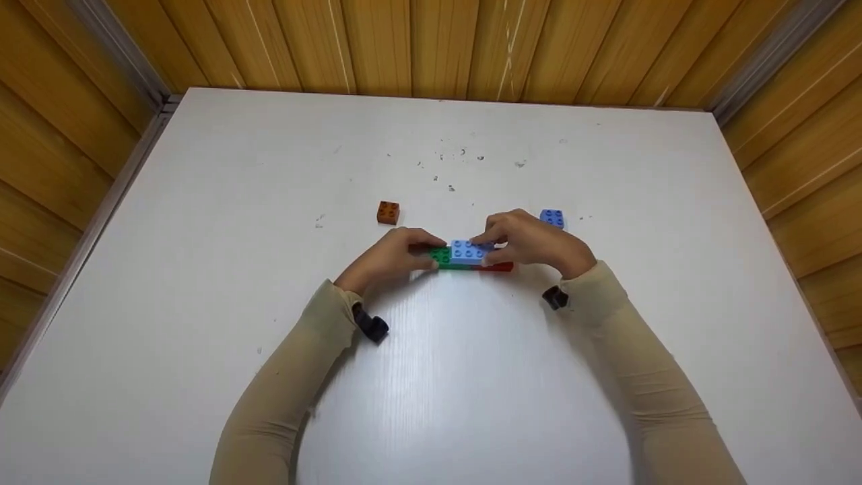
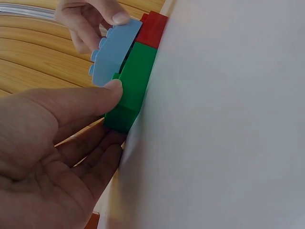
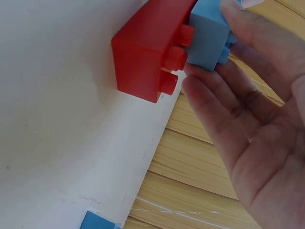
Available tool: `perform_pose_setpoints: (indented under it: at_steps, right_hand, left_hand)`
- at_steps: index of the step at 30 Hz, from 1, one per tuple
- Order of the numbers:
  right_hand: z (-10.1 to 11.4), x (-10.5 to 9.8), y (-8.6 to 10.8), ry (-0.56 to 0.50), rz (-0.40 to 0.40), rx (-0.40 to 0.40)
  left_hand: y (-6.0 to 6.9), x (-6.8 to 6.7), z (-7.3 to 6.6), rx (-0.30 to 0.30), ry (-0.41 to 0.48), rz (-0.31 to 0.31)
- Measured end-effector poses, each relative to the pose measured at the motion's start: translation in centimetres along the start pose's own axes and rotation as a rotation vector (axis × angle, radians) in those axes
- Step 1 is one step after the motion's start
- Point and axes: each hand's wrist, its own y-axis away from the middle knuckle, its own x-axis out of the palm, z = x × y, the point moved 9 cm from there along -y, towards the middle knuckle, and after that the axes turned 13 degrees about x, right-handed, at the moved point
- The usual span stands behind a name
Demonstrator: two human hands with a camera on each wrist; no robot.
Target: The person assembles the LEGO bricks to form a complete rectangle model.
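Light blue brick (image 1: 465, 252): above right part of green brick (image 1: 442, 256), slim gap between; studs up, long axis left-to-right, parallel to green brick. Pinched between thumb and fingers of right hand (image 1: 528, 239), the nearer; extending from fingertips toward green brick's left end. There, pinched likewise: green brick, by left hand (image 1: 394, 256). Red brick (image 1: 500, 267): against green brick's right end.

From my remote station I record the green brick (image 2: 137, 81), the red brick (image 3: 138, 57) and the light-blue brick (image 2: 114, 52) as smooth plastic with a low sheen. The white tabletop (image 1: 465, 377) is smooth and semi-gloss, marked in places. I note glossy wood-grain wall panels (image 1: 377, 47), metallic-looking corner trim (image 1: 118, 50) and matt, creased cloth sleeves (image 1: 289, 377).
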Motion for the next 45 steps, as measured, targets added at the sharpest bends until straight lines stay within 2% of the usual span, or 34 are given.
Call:
perform_pose_setpoints:
  at_steps: [9,17,26,32,39,45]
  right_hand:
    - [0.1,0.1,-0.1,0.012,-0.002,0.046]
    - [-0.1,0.1,-0.1,-0.01,-0.011,0.044]
    - [-0.4,0.1,-0.1,-0.073,-0.02,0.017]
    - [-0.9,-0.1,-0.2,-0.136,-0.021,0.045]
    - [-1.2,-0.2,-0.4,-0.142,-0.017,0.087]
    - [-1.5,0.1,-0.5,-0.177,0.0,0.123]
  left_hand:
    - [0.2,-0.1,-0.1,-0.016,0.002,-0.002]
    - [0.2,0.1,0.1,-0.045,0.008,-0.015]
    - [0.2,0.1,-0.2,-0.011,-0.016,-0.008]
    - [0.1,0.0,-0.3,-0.016,-0.016,-0.007]
    - [0.0,-0.2,-0.4,0.003,0.007,-0.017]
    - [0.1,0.0,-0.2,-0.007,-0.003,-0.009]
